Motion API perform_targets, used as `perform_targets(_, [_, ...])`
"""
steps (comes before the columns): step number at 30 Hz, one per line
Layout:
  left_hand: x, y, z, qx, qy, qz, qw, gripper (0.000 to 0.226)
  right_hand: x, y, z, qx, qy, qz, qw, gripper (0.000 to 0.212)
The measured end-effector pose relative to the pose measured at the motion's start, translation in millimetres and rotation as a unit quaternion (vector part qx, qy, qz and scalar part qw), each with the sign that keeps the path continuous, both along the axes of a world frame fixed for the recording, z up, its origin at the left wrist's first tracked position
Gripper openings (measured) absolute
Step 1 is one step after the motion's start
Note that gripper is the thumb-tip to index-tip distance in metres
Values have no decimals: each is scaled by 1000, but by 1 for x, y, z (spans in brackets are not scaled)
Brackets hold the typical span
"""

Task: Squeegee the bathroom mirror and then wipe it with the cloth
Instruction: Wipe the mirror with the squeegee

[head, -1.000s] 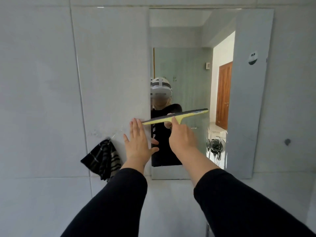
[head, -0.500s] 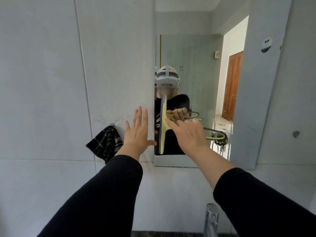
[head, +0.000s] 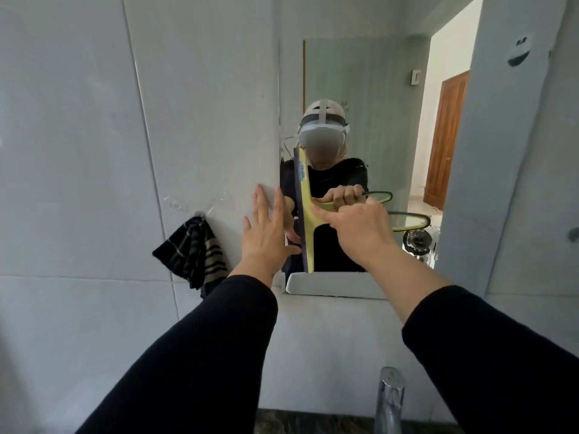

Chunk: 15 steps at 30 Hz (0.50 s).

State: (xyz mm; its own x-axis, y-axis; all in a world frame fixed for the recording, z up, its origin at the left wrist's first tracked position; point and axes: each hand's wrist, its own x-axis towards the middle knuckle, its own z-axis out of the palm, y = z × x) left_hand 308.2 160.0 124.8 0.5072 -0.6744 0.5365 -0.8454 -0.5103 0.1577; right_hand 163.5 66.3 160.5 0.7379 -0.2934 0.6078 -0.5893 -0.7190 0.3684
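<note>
Now the right hand (head: 360, 233) is clamped on the squeegee (head: 303, 211), blade upright at the mirror (head: 376, 89) edge; the flat, open left hand (head: 266, 236) beside it could smudge the glass.

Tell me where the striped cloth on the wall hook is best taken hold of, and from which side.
Judging by its pose, grip the cloth just below the hook, where the fabric gathers into a narrow neck. Come from the front with the open left hand, the nearer one, then lift up and off; the lower corners hang loose and spread, so pulling there would likely only stretch it.
</note>
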Motion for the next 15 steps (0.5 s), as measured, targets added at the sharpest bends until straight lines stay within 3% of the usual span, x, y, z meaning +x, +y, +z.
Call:
perform_targets(7, [-25,-11,-4,-10,-48,53,997,125,-22,-12,6,14,-24,-11,1000,53])
perform_targets(12, [-46,-28,-6,-19,-114,37,993,120,-45,-21,8,13,-25,-10,1000,55])
perform_targets(15, [-52,-40,-6,-26,-108,18,994,112,-43,-28,7,13,-31,-7,999,55])
